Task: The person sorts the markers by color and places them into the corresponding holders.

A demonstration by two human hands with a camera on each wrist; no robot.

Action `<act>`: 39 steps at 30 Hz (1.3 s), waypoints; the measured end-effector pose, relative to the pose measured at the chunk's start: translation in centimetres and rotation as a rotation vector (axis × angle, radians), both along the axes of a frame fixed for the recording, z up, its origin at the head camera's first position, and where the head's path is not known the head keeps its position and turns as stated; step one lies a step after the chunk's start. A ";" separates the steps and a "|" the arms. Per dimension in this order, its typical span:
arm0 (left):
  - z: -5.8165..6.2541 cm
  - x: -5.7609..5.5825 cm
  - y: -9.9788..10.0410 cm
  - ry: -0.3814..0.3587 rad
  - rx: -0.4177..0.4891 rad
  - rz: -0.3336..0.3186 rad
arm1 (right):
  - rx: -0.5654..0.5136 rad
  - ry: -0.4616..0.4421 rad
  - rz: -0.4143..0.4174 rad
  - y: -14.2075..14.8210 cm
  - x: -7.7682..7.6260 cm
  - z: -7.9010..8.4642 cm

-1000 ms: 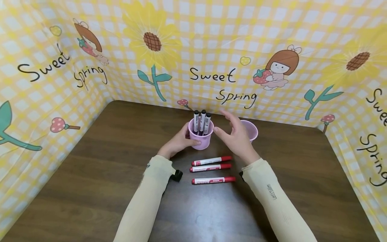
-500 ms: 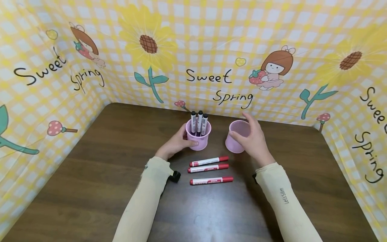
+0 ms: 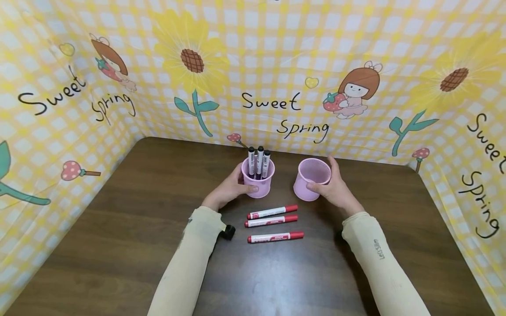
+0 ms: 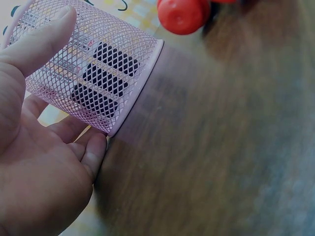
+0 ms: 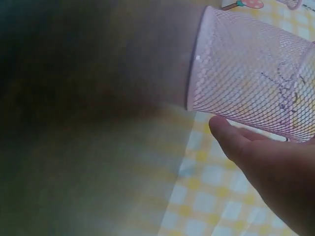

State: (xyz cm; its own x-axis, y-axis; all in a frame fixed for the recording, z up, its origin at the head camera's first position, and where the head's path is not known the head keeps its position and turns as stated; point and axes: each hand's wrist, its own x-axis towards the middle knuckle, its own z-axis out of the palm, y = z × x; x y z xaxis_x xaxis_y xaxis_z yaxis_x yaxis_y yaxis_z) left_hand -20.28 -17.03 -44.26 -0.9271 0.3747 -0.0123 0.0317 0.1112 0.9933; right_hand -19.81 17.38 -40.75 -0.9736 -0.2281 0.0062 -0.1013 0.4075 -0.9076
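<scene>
Two pink mesh pen cups stand upright on the brown table. In the head view, my left hand (image 3: 231, 186) grips the left pen cup (image 3: 258, 186), its thumb across the front. Several black-capped markers (image 3: 259, 163) lean inside, caps up; the left wrist view shows their black lower ends (image 4: 103, 81) through the mesh. My right hand (image 3: 337, 188) holds the right pen cup (image 3: 306, 188) from its right side, thumb on the front; the other fingers are partly hidden. No markers show inside this cup (image 5: 246, 69) in the right wrist view.
Three red markers lie sideways in front of the cups: a far one (image 3: 272, 212), a middle one (image 3: 271, 220) and a near one (image 3: 275, 237). A yellow checked cloth (image 3: 269, 66) hangs behind the table (image 3: 118, 245) and along its sides.
My right hand has moved right, away from the left cup, and taken hold of the right cup. My left hand keeps its grip on the cup with the black markers.
</scene>
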 end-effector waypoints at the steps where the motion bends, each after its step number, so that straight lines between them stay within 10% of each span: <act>1: -0.1 0.0 0.0 -0.004 0.000 0.003 | -0.007 -0.009 0.006 0.1 0.0 -0.1; 16: -0.5 -0.2 0.1 -0.013 0.019 0.007 | -0.185 0.018 0.214 1.1 -1.9 -2.3; 39: -1.0 -0.8 0.0 0.002 0.020 -0.009 | -0.149 -0.013 0.108 1.0 -2.3 -2.4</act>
